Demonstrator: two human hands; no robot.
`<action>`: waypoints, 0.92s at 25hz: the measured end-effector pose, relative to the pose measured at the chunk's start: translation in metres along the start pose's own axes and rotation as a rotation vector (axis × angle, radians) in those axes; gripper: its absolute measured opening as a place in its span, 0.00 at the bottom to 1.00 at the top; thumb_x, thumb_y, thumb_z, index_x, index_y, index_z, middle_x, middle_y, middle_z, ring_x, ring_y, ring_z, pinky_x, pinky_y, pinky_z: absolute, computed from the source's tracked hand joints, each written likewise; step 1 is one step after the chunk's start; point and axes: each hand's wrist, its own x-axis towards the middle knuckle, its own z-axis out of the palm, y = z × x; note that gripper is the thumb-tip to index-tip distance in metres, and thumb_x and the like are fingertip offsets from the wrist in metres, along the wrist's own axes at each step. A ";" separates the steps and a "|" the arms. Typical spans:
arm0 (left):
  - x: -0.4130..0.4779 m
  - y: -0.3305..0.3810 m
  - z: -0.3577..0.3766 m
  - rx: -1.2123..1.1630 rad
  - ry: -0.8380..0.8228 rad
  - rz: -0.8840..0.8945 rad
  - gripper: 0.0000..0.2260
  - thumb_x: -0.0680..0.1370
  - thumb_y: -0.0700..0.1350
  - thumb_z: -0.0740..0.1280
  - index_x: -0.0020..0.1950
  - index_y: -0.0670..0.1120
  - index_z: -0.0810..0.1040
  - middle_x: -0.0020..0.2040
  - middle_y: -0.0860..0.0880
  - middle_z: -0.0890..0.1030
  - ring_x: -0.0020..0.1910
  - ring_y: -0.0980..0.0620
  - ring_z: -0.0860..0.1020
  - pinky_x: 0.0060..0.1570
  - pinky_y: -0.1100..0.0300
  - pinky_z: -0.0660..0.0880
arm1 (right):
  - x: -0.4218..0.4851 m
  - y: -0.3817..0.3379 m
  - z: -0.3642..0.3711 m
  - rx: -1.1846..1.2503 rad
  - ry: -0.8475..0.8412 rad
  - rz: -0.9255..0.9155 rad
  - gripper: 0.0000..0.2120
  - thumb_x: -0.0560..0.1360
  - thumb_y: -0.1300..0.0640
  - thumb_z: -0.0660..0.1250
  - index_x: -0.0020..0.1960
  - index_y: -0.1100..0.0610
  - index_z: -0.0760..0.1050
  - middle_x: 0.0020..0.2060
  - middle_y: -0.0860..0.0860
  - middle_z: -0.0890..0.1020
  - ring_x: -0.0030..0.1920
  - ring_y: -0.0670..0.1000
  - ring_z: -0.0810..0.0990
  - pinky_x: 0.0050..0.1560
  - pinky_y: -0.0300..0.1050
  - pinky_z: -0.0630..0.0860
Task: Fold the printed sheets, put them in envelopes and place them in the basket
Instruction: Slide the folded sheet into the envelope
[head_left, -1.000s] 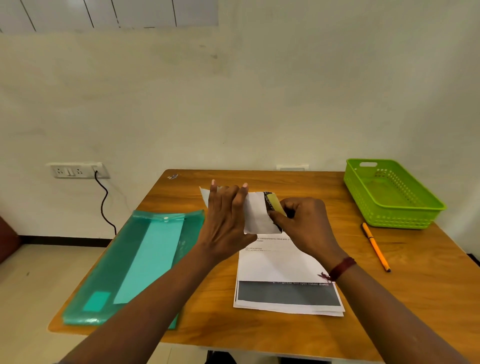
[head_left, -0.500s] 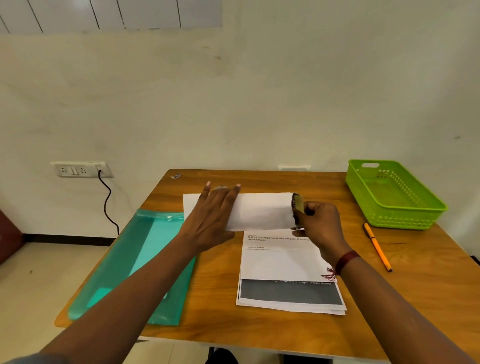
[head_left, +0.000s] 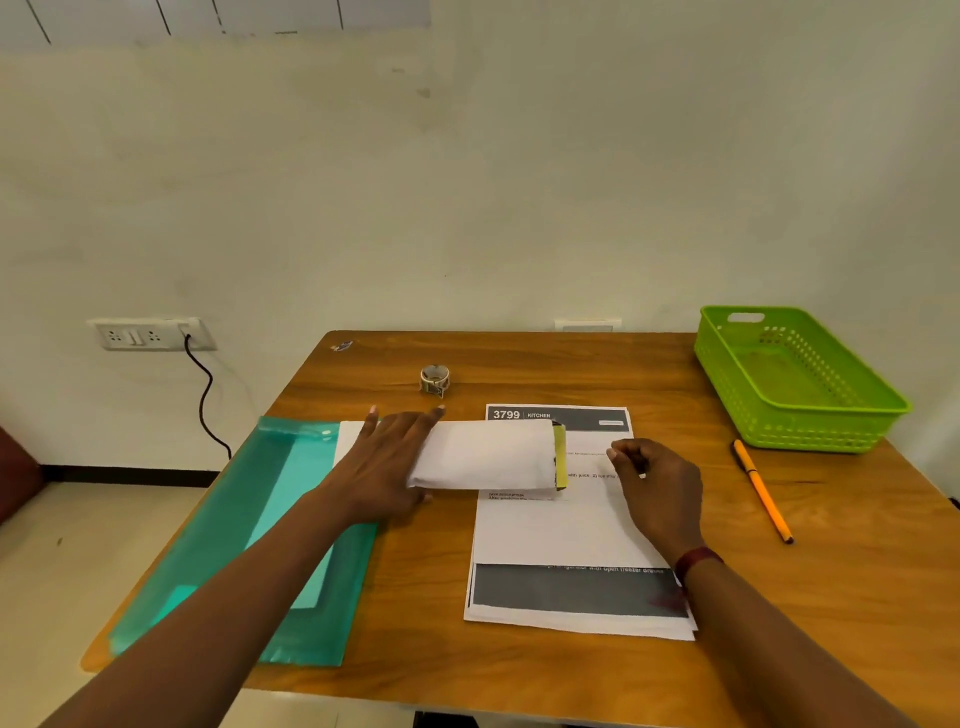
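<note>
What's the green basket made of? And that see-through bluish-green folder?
The basket looks like hard moulded plastic: even bright green, rows of small holes in its walls. The folder looks like thin, glossy plastic: a lighter sheet shows through it.

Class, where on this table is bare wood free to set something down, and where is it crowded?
Free: wood between printed sheets and pen; far strip beside small roll. Crowded: middle, where left hand, envelope, sheets and folder meet.

Left hand flat on white envelope, right hand near its yellow end, printed sheets beneath
</note>
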 end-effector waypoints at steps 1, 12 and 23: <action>0.000 -0.006 0.000 -0.003 -0.006 -0.012 0.48 0.70 0.60 0.73 0.79 0.53 0.45 0.76 0.49 0.60 0.76 0.46 0.57 0.72 0.45 0.36 | 0.003 0.006 -0.001 -0.070 -0.020 -0.031 0.06 0.75 0.58 0.71 0.51 0.56 0.83 0.45 0.52 0.85 0.42 0.48 0.81 0.43 0.35 0.71; -0.007 -0.023 0.011 0.042 -0.059 -0.043 0.46 0.70 0.64 0.68 0.79 0.53 0.45 0.78 0.48 0.58 0.77 0.45 0.56 0.74 0.38 0.35 | 0.053 0.016 0.011 -0.395 -0.444 -0.124 0.21 0.77 0.52 0.67 0.69 0.53 0.71 0.67 0.52 0.74 0.69 0.57 0.66 0.64 0.53 0.67; -0.008 -0.031 0.018 0.015 -0.106 -0.076 0.46 0.71 0.64 0.66 0.79 0.53 0.42 0.79 0.47 0.56 0.77 0.43 0.56 0.73 0.33 0.38 | 0.019 -0.009 0.002 -0.465 -0.705 -0.337 0.32 0.68 0.28 0.62 0.66 0.44 0.74 0.62 0.45 0.74 0.64 0.49 0.68 0.61 0.49 0.67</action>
